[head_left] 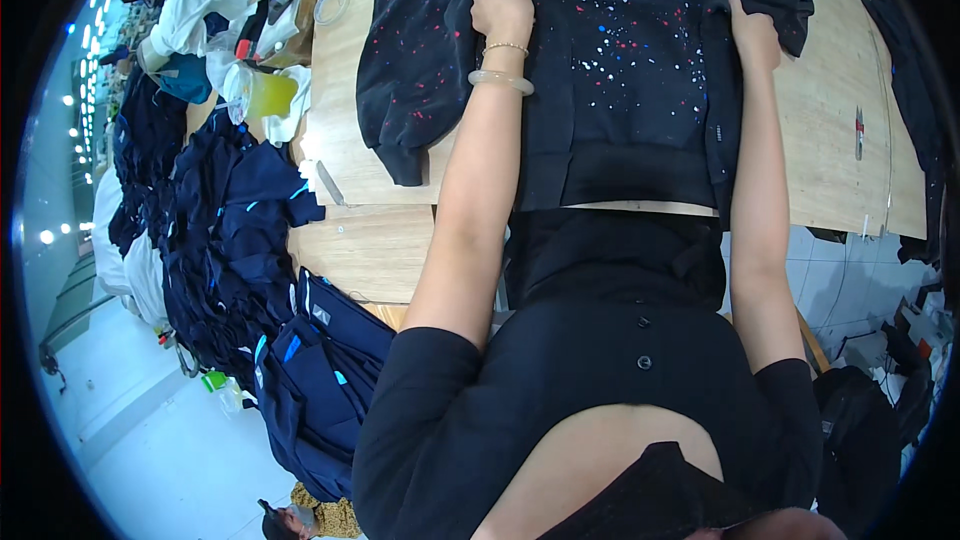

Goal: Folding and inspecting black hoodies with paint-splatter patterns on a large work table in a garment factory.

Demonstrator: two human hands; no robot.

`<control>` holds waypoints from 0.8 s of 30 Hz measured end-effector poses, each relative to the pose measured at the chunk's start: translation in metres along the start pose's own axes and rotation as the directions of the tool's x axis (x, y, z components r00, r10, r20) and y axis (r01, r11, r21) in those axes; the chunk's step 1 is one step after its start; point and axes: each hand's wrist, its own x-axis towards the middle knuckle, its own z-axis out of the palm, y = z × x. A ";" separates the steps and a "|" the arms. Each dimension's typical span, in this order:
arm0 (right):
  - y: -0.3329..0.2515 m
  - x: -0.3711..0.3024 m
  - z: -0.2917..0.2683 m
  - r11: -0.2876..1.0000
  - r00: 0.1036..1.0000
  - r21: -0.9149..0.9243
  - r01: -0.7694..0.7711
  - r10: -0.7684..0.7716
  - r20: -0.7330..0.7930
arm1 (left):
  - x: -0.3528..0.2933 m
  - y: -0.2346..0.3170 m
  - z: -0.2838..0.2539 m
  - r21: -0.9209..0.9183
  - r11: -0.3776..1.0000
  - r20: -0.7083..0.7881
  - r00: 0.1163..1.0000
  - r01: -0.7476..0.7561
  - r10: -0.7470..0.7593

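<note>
While both of the person's hands are gripping its sides, the paint-speckled black sweatshirt (630, 60) is lying spread on the pale wooden tabletop (820, 130), its ribbed hem (635, 178) running close along the near edge. The left hand (503, 12) is folding its fingers inward on the cloth beside one sleeve (408, 110), the thumb extending away from the person; the right hand (757, 37) is holding the opposite side with fingers curling in likewise, though the fingertips are hiding from view, so one cannot tell how firmly they are pinching. Uneven tension seems the likeliest trouble: if one hand is pulling harder, the body could skew and wrinkle. Because the hem is sitting so near the edge, a tug toward the person could drag it off the wood. The pale bangle (505, 78) and the thin bracelet (507, 46) are circling the left wrist near the fabric, and either could snag. That sleeve is lying loosely creased and could become trapped beneath the body if the garment is shifting. On the right, thread snips (859, 133) are lying apart from the sweatshirt, where a wide forearm sweep could knock them. Leftward, a container of yellow liquid (270, 95) is standing near navy garments (220, 230), and a careless reach could spill it.
</note>
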 end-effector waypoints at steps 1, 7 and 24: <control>0.001 -0.003 0.004 1.000 0.997 0.021 -0.022 0.023 -0.074 | 0.003 -0.002 0.004 -0.046 0.999 0.029 0.999 0.014 -0.013; 0.069 0.020 -0.075 0.395 0.996 0.918 0.036 0.058 -0.064 | -0.002 -0.090 -0.083 -0.393 0.875 -0.157 0.958 -0.283 0.240; 0.252 -0.008 -0.143 0.897 0.935 -0.277 -0.343 0.299 -0.190 | -0.037 -0.143 -0.170 -0.231 0.926 -0.079 0.954 -0.299 0.289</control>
